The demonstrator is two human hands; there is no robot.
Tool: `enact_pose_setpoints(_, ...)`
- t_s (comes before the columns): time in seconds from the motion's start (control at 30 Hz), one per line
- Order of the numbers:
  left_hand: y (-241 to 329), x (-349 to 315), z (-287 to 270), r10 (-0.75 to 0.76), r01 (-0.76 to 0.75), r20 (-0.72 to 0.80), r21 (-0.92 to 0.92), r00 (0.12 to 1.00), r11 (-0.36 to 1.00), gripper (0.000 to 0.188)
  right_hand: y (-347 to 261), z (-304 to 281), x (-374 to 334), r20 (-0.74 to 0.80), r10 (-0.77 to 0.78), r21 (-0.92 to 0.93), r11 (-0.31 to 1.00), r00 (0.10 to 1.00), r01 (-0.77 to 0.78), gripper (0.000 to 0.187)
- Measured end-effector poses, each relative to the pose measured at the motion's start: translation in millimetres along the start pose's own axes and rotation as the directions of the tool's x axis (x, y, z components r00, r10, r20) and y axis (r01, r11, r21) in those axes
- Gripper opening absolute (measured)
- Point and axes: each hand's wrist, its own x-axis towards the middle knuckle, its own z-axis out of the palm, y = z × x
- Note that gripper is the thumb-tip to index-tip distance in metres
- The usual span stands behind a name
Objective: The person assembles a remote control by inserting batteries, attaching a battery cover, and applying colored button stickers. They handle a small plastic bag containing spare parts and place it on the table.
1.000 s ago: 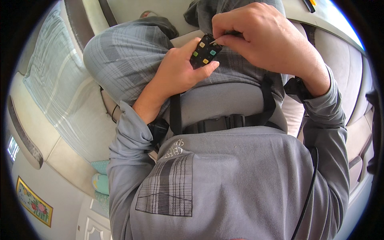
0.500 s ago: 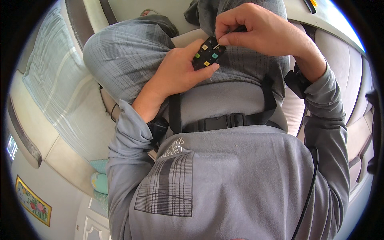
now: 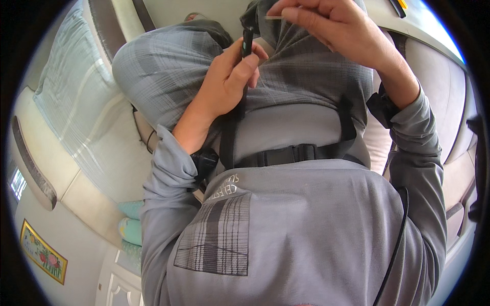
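Observation:
My left hand (image 3: 227,79) is closed around a black remote control (image 3: 247,42), held over my lap. The remote is turned on its edge, so most of its button face is hidden; a small green spot shows on its side. Farther off and to the right, near the top edge of the view, my right hand (image 3: 334,30) pinches a thin pale stick (image 3: 274,18) between thumb and fingers. The stick points left, apart from the remote.
Under my hands are my crossed legs in grey plaid trousers (image 3: 158,66). A pale table (image 3: 423,25) with a black and yellow object (image 3: 399,7) stands at the far right. A sofa seat with a light blue cover (image 3: 76,102) lies to the left.
The remote has turned from face-up to edge-on and moved slightly away and left. My right hand has drawn the stick off the remote's face, up toward the top edge.

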Motion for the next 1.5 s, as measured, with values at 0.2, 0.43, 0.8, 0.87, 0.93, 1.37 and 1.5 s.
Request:
enact_pose_setpoints(0.2,1,2,2,0.04,-0.038,0.021,-0.102,0.999,0.994,0.051,19,30,6,0.071,0.158,0.505,0.846,0.985,-0.172,0.027)
enact_pose_setpoints(0.43,1,-3,-1,-0.026,0.042,0.102,-0.16,0.994,0.986,0.07,50,53,22,0.142,0.016,0.706,0.699,0.99,-0.112,0.022)
enact_pose_setpoints(0.8,3,1,-1,-0.019,0.021,0.009,-0.298,1.0,0.954,0.062,59,53,31,-0.007,0.102,0.829,0.557,0.995,-0.051,0.007)
enact_pose_setpoints(0.87,6,0,-1,-0.011,0.005,-0.026,-0.216,1.0,0.976,0.057,57,49,31,-0.021,0.136,0.797,0.601,0.991,-0.065,0.01)
enact_pose_setpoints(0.93,7,-1,-1,0.009,-0.019,-0.055,-0.179,0.998,0.984,0.054,56,47,31,-0.034,0.169,0.762,0.642,0.985,-0.084,0.013)
enact_pose_setpoints(1.37,4,1,-2,-0.029,0.045,0.048,-0.38,0.998,0.924,0.052,56,47,31,-0.003,0.175,0.783,0.613,0.985,-0.107,0.018)
enact_pose_setpoints(1.5,6,1,-3,0.036,0.011,0.107,-0.406,0.994,0.914,0.058,54,47,30,-0.015,0.233,0.821,0.558,0.972,-0.121,0.019)
